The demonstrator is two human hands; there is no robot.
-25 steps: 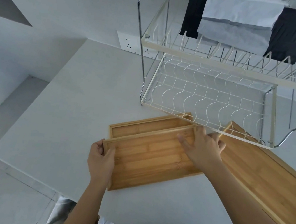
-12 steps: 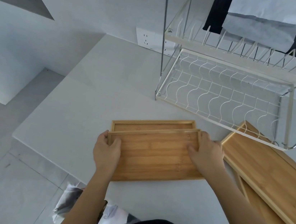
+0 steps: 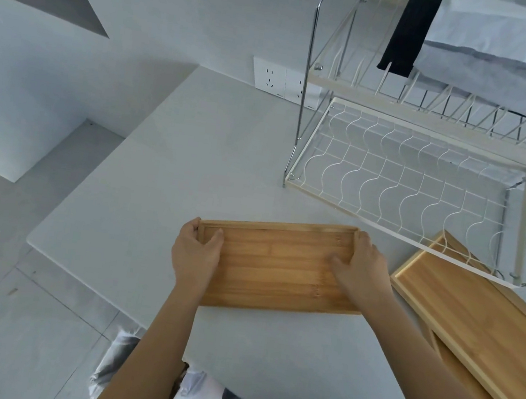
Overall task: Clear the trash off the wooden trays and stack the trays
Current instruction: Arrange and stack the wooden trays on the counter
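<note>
Wooden tray (image 3: pixel 274 266) flat on white countertop (image 3: pixel 165 166), long sides roughly parallel to near counter edge, set just back from that edge. Left hand (image 3: pixel 196 252) clamped on left short rim: thumb inside on the tray floor, fingers wrapped around the outer wall. Right hand (image 3: pixel 358 268) clamped likewise on right short rim, thumb inside, fingers over the far corner. Thin second rim line visible along the far side, just behind the top rim; whether one tray nested on another, cannot tell. Open counter to left and behind tray, up to wall outlets (image 3: pixel 285 83); left counter edge dropping to tiled floor (image 3: pixel 13 334). To right, little room: larger wooden trays (image 3: pixel 479 328) close beside right hand, at an angle, two counted, upper one overlapping lower, far corner tucked under dish rack (image 3: pixel 404 184). Rack count: one, two tiers, white wire with wavy slots below, straight prongs above, chrome side frame. Cloths (image 3: pixel 488 51) draped on upper tier: black, white, grey. Trays bamboo-grained, rectangular, shallow raised rims, surfaces bare. Crumpled white bag (image 3: pixel 196 388) on floor below near edge, partly hidden by forearm.
</note>
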